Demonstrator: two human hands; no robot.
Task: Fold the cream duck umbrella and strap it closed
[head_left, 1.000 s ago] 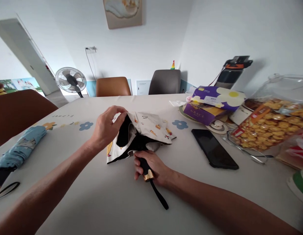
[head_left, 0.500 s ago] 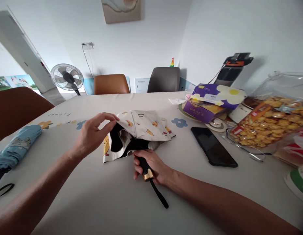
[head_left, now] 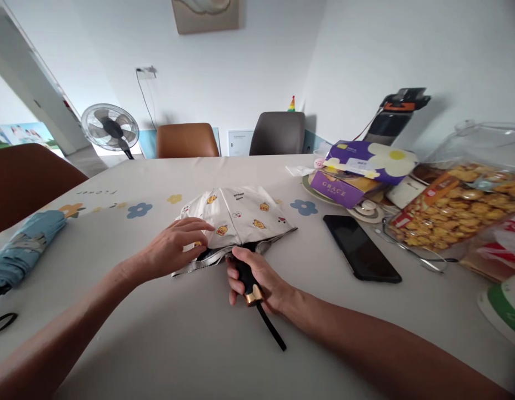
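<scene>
A cream umbrella (head_left: pixel 240 214) with small yellow cartoon figures lies partly folded on the table, its loose canopy spread away from me. My right hand (head_left: pixel 257 278) is wrapped round its black handle, which has a gold band and a black wrist strap (head_left: pixel 271 326) hanging toward me. My left hand (head_left: pixel 174 247) rests against the canopy's left side, fingers stretched out and apart. The black underside shows only in a narrow strip near the handle. Most of the shaft is hidden under the cloth.
A folded blue umbrella (head_left: pixel 30 244) lies at the left. On the right are a black phone (head_left: pixel 361 247), glasses (head_left: pixel 419 253), a purple box (head_left: pixel 332 186), a snack container (head_left: pixel 469 205) and a dark bottle (head_left: pixel 390 119). Chairs (head_left: pixel 188 140) and a fan (head_left: pixel 110 128) stand beyond the table.
My left hand has let go of the lifted canopy edge and moved down and right onto the cloth. The canopy now lies flatter, covering most of its black underside. My right hand keeps the handle.
</scene>
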